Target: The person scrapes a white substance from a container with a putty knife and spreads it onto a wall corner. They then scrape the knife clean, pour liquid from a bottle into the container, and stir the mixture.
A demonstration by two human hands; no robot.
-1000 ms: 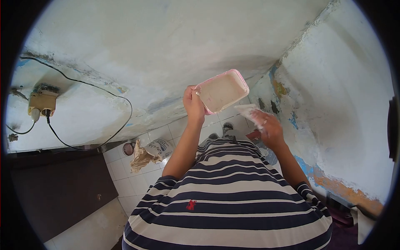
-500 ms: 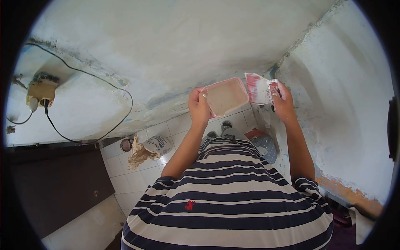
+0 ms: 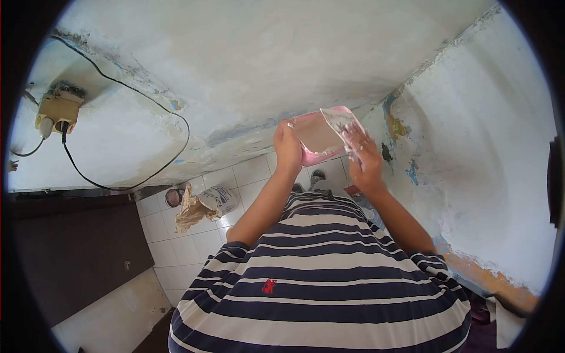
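My left hand is closed on the left side of a pink tub, its thumb over the rim. Pale paste lies inside the tub and along its near edge. My right hand grips a broad scraper, whose blade lies over the tub's right part. White smears cover the fingers of that hand, which partly hide the scraper's handle.
Patchy walls meet in a corner ahead. On the left wall a socket box holds plugs with a looping black cable. A white bucket, brown paper and a small pot stand on the tiled floor.
My right hand has moved left with the scraper, from beside the tub to over its right part. The tub is tilted differently, and its pink side now shows more.
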